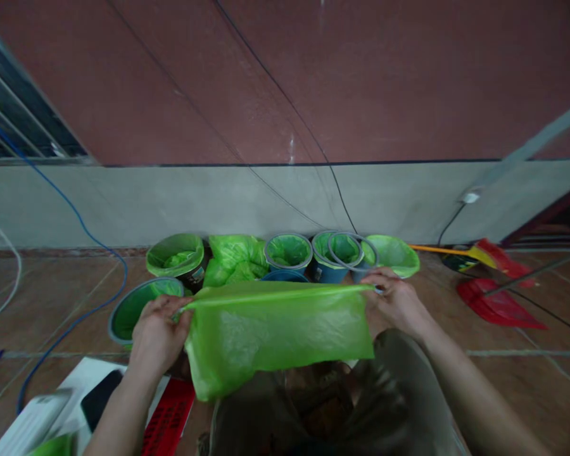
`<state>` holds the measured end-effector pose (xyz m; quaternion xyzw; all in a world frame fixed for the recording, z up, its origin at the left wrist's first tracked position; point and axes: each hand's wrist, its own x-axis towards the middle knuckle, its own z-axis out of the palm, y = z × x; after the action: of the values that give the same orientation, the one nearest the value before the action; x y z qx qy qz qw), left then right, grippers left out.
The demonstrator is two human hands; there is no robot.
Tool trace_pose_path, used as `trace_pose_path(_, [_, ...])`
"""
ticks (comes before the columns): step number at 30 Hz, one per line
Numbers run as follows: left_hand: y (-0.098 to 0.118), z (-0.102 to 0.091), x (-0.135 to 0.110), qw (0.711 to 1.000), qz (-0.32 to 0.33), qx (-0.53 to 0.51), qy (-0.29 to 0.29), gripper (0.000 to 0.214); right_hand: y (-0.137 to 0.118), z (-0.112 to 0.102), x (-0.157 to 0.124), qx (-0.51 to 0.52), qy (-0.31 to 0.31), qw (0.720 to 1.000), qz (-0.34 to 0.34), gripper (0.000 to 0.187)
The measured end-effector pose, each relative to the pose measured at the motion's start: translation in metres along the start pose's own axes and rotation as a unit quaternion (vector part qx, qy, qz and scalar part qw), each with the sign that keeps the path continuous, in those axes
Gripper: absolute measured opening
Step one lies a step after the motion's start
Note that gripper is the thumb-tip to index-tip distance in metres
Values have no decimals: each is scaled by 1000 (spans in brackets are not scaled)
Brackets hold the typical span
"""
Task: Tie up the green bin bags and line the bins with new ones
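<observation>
A light green plastic bag [280,326] hangs stretched flat between my two hands, its upper edge pulled nearly straight. My left hand [159,332] pinches the bag's upper left corner, close to a bin [116,316] lined with green plastic. At the opposite corner, my right hand [394,297] has its fingers closed on the bag. Just beyond that hand, a thin grey ring [376,253] overlaps the tops of the bins; whether it rests on them is unclear. Behind the bag stands a blue bin [285,277], mostly hidden by it.
Several lined bins, including a dark one [197,275], line the wall beside a bunched green bag [232,253]. At right lie a red dustpan [496,303] and a broom [503,259]. A blue cable [83,310], a phone [99,396] and a red printed sheet [168,418] are at left.
</observation>
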<state>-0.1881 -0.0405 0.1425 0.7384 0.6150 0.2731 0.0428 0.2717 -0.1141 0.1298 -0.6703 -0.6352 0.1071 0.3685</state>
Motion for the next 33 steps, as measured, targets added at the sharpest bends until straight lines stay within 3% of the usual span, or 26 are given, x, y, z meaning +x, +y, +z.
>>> trace_pose_path(3, [-5, 3, 2, 995, -5, -92, 48, 31, 3, 3, -1, 144, 21, 989, 13, 18])
trace_pose_path(6, [-1, 6, 3, 964, -58, -256, 38, 33, 2, 16, -3, 298, 30, 948, 106, 23])
trace_pose_path(8, [6, 7, 3, 950, -102, -291, 44, 34, -1, 26, -4, 313, 71, 935, 149, 25])
trace_pose_path(12, [22, 5, 3, 976, -122, -159, 92, 31, -7, 37, -1, 160, 161, 968, 108, 29])
trace_pose_path(16, [20, 10, 10, 991, -106, -70, 42, 25, 4, 51, 9, 32, 148, 985, 84, 36])
trace_pose_path(20, [9, 26, 33, 995, -95, -41, -11, 22, 34, 86, 27, 103, 61, 983, 137, 45])
trace_pose_path(23, [8, 33, 59, 989, -135, 57, -32, 23, 53, 109, 43, 210, 22, 946, 247, 46])
trace_pose_path(25, [11, 34, 77, 981, -152, 114, -41, 27, 62, 115, 53, 248, 29, 928, 276, 49])
trace_pose_path(28, [22, 39, 98, 974, -156, 162, -40, 31, 67, 115, 62, 253, 38, 937, 238, 51])
trace_pose_path(33, [48, 73, 116, 970, -108, 210, -64, 32, 58, 111, 62, 267, -36, 940, 209, 49])
